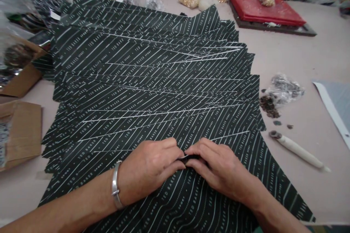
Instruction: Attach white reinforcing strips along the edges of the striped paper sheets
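Several dark green printed sheets with white diagonal stripes lie fanned in an overlapping stack across the table. My left hand, a silver bracelet on its wrist, and my right hand meet over the nearest sheet. Both sets of fingers are pinched together on a small dark piece right at the sheet's surface. What that piece is I cannot make out.
A white-handled tool lies right of the sheets, beside a bag of small dark metal parts. A red pad with a hammer sits far right. Cardboard boxes and plastic bags line the left edge.
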Demonstrator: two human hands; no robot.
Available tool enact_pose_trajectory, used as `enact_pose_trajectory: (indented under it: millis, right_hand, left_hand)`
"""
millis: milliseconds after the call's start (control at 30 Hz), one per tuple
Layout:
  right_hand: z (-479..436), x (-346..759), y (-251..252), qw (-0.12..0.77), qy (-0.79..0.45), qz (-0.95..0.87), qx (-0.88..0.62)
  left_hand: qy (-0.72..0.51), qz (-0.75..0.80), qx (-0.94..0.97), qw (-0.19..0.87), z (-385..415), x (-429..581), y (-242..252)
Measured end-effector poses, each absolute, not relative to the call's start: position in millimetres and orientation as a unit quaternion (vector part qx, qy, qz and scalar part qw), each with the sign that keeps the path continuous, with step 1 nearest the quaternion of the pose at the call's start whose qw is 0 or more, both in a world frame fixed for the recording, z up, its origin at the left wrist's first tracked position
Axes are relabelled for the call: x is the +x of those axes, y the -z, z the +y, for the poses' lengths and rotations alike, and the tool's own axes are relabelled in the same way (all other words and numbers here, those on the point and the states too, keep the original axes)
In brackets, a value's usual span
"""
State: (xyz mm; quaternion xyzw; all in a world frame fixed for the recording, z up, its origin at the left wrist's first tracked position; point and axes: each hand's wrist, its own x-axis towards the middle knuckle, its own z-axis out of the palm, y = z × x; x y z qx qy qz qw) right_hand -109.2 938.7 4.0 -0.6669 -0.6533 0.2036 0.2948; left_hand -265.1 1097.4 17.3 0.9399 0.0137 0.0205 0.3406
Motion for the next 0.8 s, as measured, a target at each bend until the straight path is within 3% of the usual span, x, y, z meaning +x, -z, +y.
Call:
enact_pose_trajectory:
  millis: [467, 633, 800]
  right_hand:
    - [930.9, -126.7, 2.1, 0.360, -0.144, -0.630, -0.673]
    - [931.3, -127.5, -5.6, 0.326, -0.178, -0.632, -0.680]
    - [927.4, -128.8, -4.0, 0.310, -0.085, -0.666, -0.673]
  left_hand:
    - [-0.032, -0.012, 0.940, 0.340, 1099.3, -263.5, -17.8]
    - [-0.039, -0.028, 0.947, 0.318, 1098.8, -267.6, -17.7]
    - [-0.103, -0.046, 0.962, 0.248, 1091.4, -277.6, -17.7]
